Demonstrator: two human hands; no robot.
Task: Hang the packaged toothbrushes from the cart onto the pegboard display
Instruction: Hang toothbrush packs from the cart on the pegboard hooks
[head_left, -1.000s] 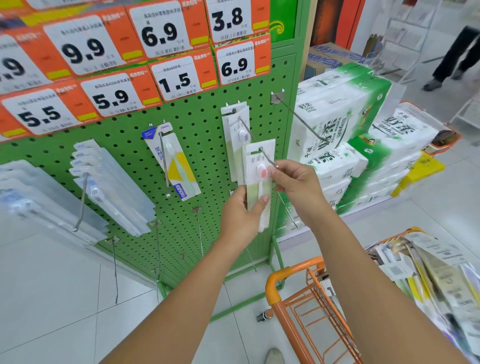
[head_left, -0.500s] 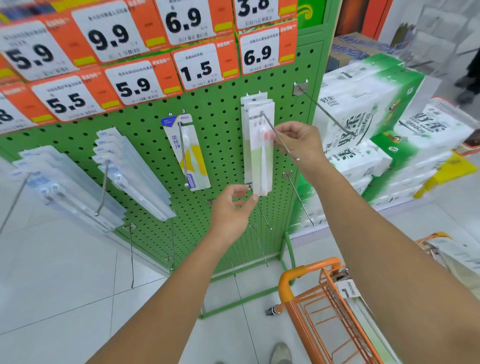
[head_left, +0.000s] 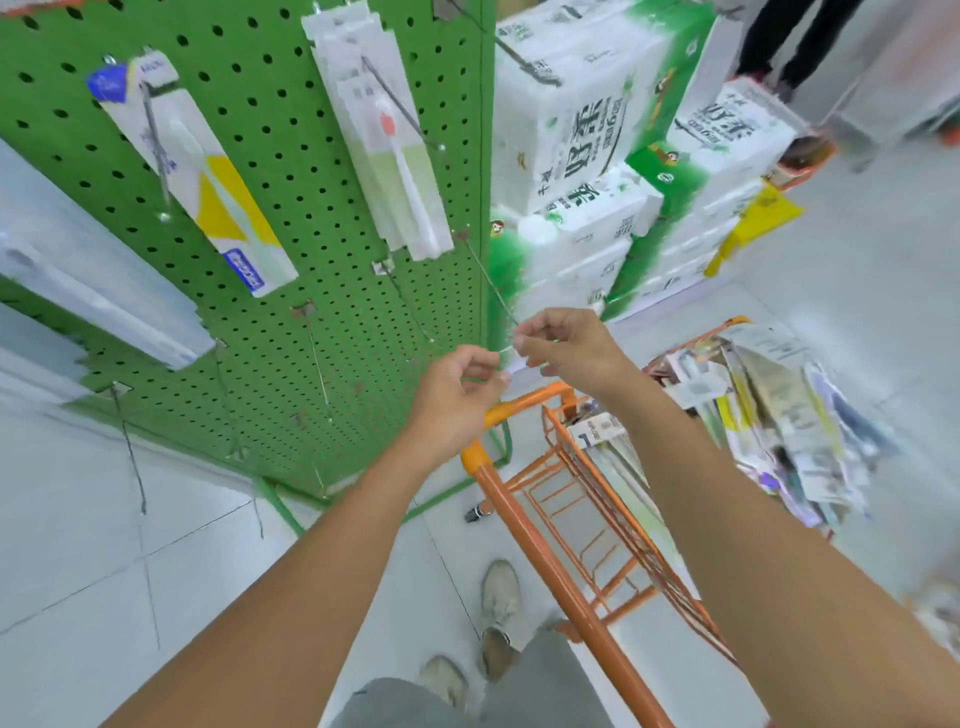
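Both hands sit close together, mid-air, above the orange wire shopping cart (head_left: 582, 525). Left hand (head_left: 457, 389) has its fingers loosely curled and looks empty; right hand (head_left: 566, 348) pinches sth small & pale at its fingertips, too blurred to name, poss. a scrap or tag. They're held just off the tip of a bare metal peg hook (head_left: 488, 283), prob. between packs, w/ the cart right under for the next grab. Loose packaged toothbrushes (head_left: 769, 410) lie heaped in the basket, right of the hands. Farther, on the green perforated pegboard (head_left: 291, 218), white-and-green toothbrush packs (head_left: 395, 156) hang stacked on one hook, a yellow-and-white pack (head_left: 208, 176) to their left. Several lower hooks are bare, so there's room, but their tips jut toward the arms. Board's right edge butts against stacked white-and-green tissue bales (head_left: 597, 130), tight there.
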